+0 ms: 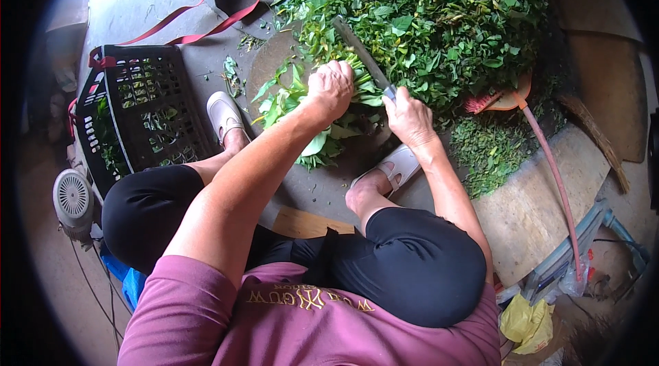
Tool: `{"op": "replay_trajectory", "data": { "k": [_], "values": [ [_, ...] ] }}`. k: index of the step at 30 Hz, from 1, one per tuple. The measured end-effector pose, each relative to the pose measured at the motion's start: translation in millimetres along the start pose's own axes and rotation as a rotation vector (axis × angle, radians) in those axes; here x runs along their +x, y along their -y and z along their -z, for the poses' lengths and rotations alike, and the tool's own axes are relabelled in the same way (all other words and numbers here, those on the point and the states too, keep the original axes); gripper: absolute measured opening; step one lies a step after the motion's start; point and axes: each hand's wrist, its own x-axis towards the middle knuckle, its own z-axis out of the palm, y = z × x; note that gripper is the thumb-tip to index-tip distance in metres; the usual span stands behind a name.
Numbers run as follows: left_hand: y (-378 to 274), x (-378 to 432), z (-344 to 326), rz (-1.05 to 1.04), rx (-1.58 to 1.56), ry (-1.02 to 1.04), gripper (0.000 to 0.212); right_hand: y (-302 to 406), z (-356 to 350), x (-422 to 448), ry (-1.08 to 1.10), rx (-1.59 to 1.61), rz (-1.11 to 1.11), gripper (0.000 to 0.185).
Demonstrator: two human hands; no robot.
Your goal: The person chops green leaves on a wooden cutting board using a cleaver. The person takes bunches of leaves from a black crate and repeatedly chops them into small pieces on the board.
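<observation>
My left hand (pixel 331 87) grips a bunch of leafy green stems (pixel 362 76) on a round chopping block (pixel 261 64). Uncut leaves (pixel 285 95) trail from the bunch to the left and toward me. In my right hand (pixel 409 118) is the handle of a long-bladed knife (pixel 363 52). Its blade slants up and to the left, just right of the stems' cut ends; whether it touches them I cannot tell. Past the knife rises a large heap of chopped greens (pixel 427 21), which hides part of the block.
A black plastic crate (pixel 154 103) with greens inside and a red strap (pixel 226 23) stands at left. An orange dustpan (pixel 509 99) with a long handle lies against the heap. A grey motor (pixel 73 198) sits at far left, a yellow plastic bag (pixel 526 322) at lower right.
</observation>
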Motion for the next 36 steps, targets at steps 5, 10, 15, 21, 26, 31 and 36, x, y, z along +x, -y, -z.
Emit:
{"op": "replay_trajectory", "data": {
  "k": [5,10,15,21,26,31,36],
  "values": [
    [8,-5,-7,0.001,0.005,-0.06,0.027,27,36,12,-0.145,0.279,0.027,0.026],
    [9,-7,-2,0.025,-0.06,-0.044,0.03,41,47,12,-0.348,0.436,0.21,0.024],
    [1,-5,-1,0.008,-0.109,-0.036,0.033,-1,3,3,0.045,0.104,-0.029,0.025],
    [35,0,-7,0.001,-0.243,-0.032,0.044,-5,51,5,-0.168,0.304,0.016,0.025],
    [42,4,9,0.15,-0.536,-0.102,0.038,20,103,15,-0.423,0.355,0.179,0.022],
    [29,14,3,0.297,-0.62,-0.143,0.042,21,53,9,-0.442,0.441,0.229,0.022],
    [31,17,0,0.035,-0.373,0.015,0.076,1,2,7,0.068,0.105,-0.068,0.024]
  ]
}}
